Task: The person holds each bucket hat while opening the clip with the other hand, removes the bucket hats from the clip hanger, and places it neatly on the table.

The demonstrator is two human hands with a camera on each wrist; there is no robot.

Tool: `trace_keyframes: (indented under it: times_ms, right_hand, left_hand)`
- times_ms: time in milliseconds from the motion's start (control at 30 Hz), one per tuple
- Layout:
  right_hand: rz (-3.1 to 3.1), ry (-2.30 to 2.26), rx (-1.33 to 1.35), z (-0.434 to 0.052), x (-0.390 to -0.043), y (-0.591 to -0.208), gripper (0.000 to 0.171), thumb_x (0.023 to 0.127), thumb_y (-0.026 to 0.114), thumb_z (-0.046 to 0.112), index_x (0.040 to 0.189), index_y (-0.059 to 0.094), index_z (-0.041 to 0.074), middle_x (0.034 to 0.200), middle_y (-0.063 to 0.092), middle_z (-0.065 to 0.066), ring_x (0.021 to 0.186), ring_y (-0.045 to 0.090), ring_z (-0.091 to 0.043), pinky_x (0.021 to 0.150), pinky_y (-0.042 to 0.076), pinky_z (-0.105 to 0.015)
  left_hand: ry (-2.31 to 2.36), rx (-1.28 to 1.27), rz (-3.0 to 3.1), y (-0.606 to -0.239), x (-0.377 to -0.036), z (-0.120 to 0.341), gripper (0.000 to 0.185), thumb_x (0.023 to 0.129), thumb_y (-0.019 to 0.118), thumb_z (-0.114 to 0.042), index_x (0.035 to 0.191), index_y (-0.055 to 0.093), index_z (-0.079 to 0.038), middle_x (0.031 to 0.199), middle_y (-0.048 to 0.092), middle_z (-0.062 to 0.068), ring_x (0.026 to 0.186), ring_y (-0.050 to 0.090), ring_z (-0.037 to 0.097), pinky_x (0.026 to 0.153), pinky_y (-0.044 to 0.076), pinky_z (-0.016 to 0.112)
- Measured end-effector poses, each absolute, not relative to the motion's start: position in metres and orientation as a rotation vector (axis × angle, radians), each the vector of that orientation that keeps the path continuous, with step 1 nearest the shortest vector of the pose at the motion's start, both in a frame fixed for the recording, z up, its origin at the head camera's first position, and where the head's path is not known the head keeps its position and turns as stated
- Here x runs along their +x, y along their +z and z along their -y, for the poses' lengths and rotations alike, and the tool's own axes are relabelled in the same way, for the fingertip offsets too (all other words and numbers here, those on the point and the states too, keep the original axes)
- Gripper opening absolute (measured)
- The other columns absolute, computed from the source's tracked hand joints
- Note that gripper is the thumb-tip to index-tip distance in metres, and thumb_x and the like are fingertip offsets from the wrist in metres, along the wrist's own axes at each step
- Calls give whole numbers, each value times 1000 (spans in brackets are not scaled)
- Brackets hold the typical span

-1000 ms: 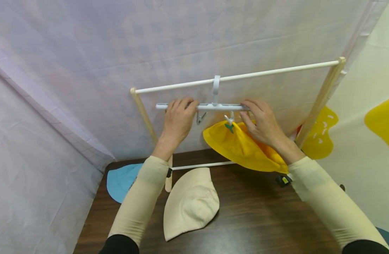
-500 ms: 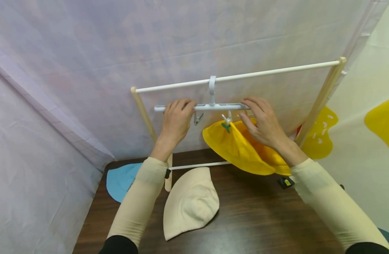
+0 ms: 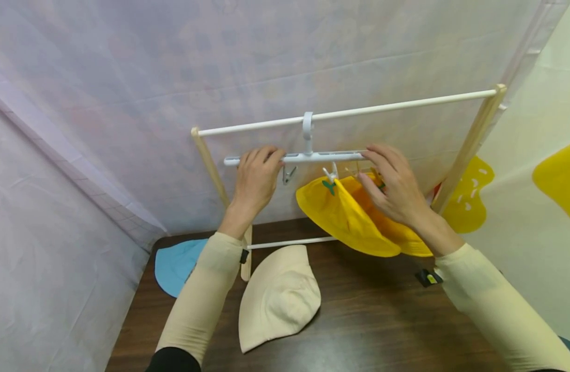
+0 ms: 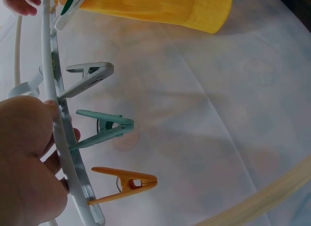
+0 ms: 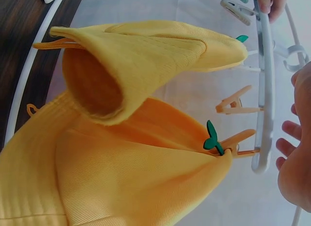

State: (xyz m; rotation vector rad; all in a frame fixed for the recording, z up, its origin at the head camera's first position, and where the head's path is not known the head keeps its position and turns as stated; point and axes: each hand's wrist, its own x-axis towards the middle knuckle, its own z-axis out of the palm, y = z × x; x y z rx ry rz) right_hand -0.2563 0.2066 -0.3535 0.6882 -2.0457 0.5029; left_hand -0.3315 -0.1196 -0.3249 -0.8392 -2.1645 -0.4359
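A white clip hanger [image 3: 299, 158] hooks over the rack's white rail. Its left part is in my left hand [image 3: 258, 178], whose fingers curl around the bar. Grey, green and orange clips [image 4: 125, 180] near that hand carry nothing. Two yellow hats hang from the other side. A white clip [image 3: 330, 172] pinches one yellow hat [image 3: 340, 219] by its green sprout; an orange clip [image 5: 239, 142] pinches the other yellow hat [image 5: 131, 172]. My right hand [image 3: 396, 188] is at the bar's right end, fingers loosely spread, apart from the bar in the right wrist view.
The rack's wooden posts [image 3: 471, 144] stand on either side. A cream hat [image 3: 282, 302] lies on the dark wooden table [image 3: 373, 320], with a light blue hat [image 3: 175, 266] to its left. A pale cloth [image 3: 266, 57] hangs behind the rack.
The hanger has slid slightly left along the rail, with my left hand following it. My right hand has moved a little right, and more of the second yellow hat shows.
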Motion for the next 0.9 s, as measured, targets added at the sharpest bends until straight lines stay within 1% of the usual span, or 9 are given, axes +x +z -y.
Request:
trace_keyframes:
  times_ms: [100,167,233,333,433,667,800,900]
  right_hand:
    - [2024,505,703,-208,-250,-356,49,105,70,19,144,66,-11,150,64,-34,140,58,-56,125,43,-61]
    - [2001,515,717,-208,-246,-358,51,110,68,27,144,66,-10,149,65,-34,138,58,-55,125,44,-58]
    - [1978,526,730,-208,-241,-361,56,114,64,38,144,67,-9,148,66,-33,137,58,-54,126,43,-54]
    - [1950,524,743,-208,-235,-365,65,116,59,50,142,67,-10,147,67,-33,136,59,-54,129,42,-47]
    - [1946,511,753,-209,-228,-370,68,115,60,52,141,68,-10,145,68,-33,135,60,-54,132,39,-41]
    - [1988,473,766,-212,-213,-385,70,114,60,51,142,66,-12,145,67,-35,134,61,-55,136,29,-24]
    - [2022,460,756,-214,-207,-395,74,114,59,55,142,66,-12,145,68,-33,133,62,-54,137,26,-19]
    - [2030,469,741,-216,-205,-402,75,113,60,57,141,66,-12,143,69,-32,131,63,-55,136,27,-17]
  left_hand:
    - [-439,-841,2164,-325,-331,119,29,113,67,-21,136,78,-9,133,80,12,123,75,36,111,57,52]
    - [-442,-840,2169,-325,-331,120,29,113,67,-21,137,78,-9,133,80,12,123,75,36,112,57,52]
    - [-449,-840,2175,-325,-330,120,29,113,67,-22,137,78,-9,133,80,12,124,75,36,112,57,52]
    - [-458,-835,2181,-325,-330,121,30,114,66,-22,137,78,-8,134,80,12,125,75,36,113,57,52]
    - [-463,-834,2175,-326,-330,121,29,114,66,-21,137,78,-8,134,80,13,125,75,37,114,57,53]
    - [-470,-837,2169,-327,-328,122,28,113,67,-20,136,78,-7,132,80,14,124,75,38,112,57,53]
    - [-465,-838,2169,-326,-327,121,29,113,67,-20,137,78,-7,132,80,13,123,75,37,111,57,53]
    - [-464,-837,2169,-325,-327,121,29,113,67,-20,136,78,-7,132,80,13,122,75,37,111,58,53]
